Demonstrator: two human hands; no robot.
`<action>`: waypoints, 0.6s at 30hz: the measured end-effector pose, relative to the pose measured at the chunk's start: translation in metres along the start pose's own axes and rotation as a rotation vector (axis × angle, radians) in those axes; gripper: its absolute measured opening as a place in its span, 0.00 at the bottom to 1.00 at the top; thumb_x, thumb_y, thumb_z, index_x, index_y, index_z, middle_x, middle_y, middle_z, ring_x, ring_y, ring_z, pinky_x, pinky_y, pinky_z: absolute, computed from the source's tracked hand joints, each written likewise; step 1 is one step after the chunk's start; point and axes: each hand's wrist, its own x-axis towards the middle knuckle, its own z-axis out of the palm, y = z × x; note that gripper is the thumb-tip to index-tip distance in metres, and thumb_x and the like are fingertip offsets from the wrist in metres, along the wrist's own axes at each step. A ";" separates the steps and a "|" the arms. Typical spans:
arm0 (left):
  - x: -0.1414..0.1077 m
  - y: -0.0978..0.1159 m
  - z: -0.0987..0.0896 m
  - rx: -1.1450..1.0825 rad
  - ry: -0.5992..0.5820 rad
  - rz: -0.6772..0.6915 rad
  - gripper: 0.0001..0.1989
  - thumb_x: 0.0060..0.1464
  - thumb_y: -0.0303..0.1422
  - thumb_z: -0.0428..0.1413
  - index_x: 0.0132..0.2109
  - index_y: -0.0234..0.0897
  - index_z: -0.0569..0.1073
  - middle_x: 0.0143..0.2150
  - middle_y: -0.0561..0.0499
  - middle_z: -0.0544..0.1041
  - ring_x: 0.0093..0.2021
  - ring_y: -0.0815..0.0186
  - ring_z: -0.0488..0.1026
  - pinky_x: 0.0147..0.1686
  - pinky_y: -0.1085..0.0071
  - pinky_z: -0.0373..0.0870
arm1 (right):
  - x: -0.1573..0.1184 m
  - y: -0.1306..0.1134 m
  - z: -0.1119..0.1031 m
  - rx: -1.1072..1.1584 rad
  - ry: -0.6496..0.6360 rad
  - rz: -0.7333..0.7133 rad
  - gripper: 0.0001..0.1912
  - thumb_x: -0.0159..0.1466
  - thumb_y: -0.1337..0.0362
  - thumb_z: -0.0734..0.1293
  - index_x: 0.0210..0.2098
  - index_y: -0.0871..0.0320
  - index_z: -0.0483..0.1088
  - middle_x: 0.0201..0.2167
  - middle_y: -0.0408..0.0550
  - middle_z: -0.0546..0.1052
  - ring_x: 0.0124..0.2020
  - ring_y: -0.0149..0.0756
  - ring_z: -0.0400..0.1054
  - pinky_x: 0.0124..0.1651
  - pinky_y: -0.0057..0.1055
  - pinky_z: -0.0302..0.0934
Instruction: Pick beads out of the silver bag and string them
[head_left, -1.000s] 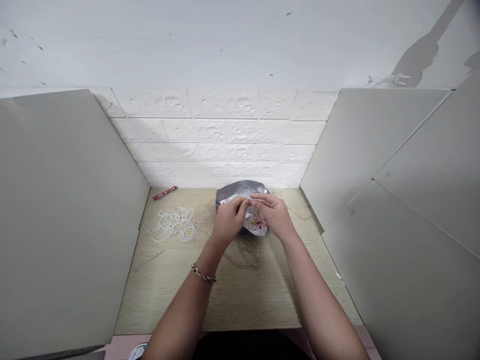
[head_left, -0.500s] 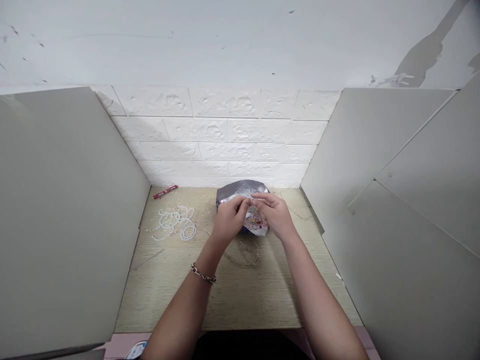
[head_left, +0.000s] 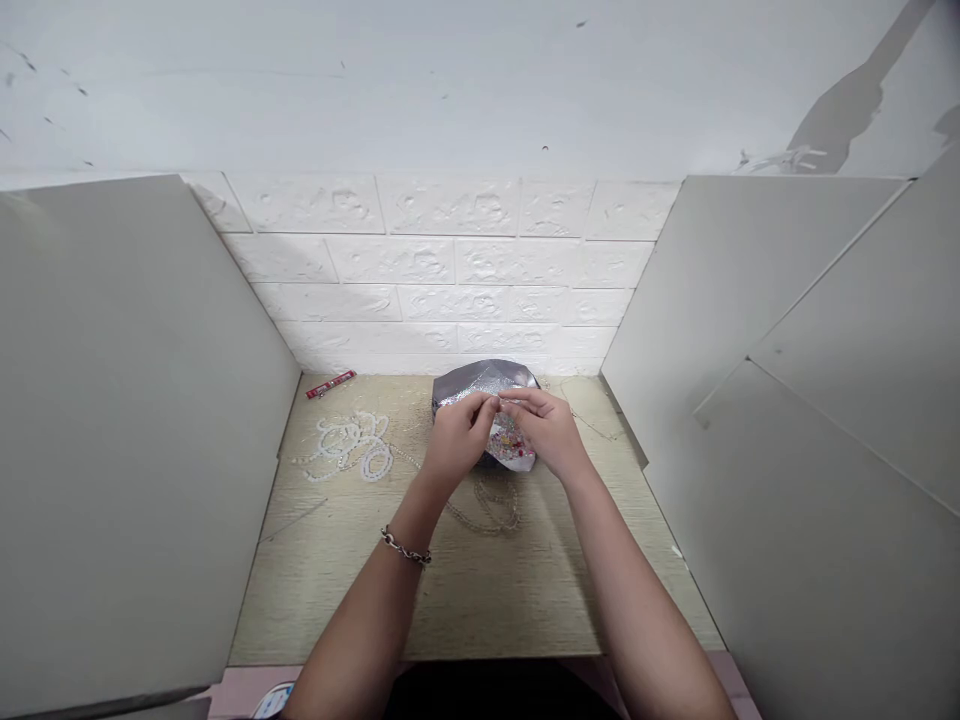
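Over an opened silvery bag my two hands meet fingertip to fingertip. My left hand is closed in a pinch, thumb against the fingers. Thumb and fingers of my right hand are also pressed together beside it. Whatever lies between the fingertips is too small to make out. Small colourful beads show inside the bag, below the fingers. A strand of clear beads lies on the table just in front of the bag.
White bead strands lie coiled on the table at the left, with a red packet behind them. Grey panels stand at the left and right. A white brick-patterned wall closes the back.
My right hand has shifted very slightly to the left, closer to my left fingertips. My left hand, the bag and the strands look unmoved.
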 end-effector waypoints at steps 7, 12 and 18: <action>0.000 -0.001 -0.001 0.033 0.002 0.013 0.16 0.52 0.39 0.42 0.28 0.35 0.68 0.19 0.55 0.64 0.22 0.74 0.60 0.23 0.78 0.54 | 0.000 0.001 0.001 -0.054 0.011 -0.035 0.13 0.49 0.60 0.64 0.32 0.60 0.70 0.18 0.41 0.67 0.20 0.26 0.59 0.20 0.23 0.52; 0.000 -0.001 -0.001 0.051 -0.004 0.014 0.16 0.52 0.39 0.42 0.28 0.34 0.69 0.20 0.55 0.65 0.22 0.74 0.60 0.23 0.78 0.54 | 0.001 0.002 0.002 -0.057 0.017 -0.037 0.13 0.49 0.59 0.64 0.31 0.60 0.70 0.18 0.41 0.67 0.19 0.25 0.59 0.20 0.23 0.52; 0.000 -0.003 -0.001 0.091 -0.020 0.024 0.16 0.52 0.39 0.42 0.31 0.35 0.71 0.21 0.54 0.67 0.23 0.73 0.62 0.23 0.78 0.54 | 0.001 0.004 0.002 -0.128 0.037 -0.063 0.13 0.49 0.58 0.63 0.31 0.59 0.71 0.16 0.41 0.66 0.17 0.24 0.55 0.19 0.23 0.49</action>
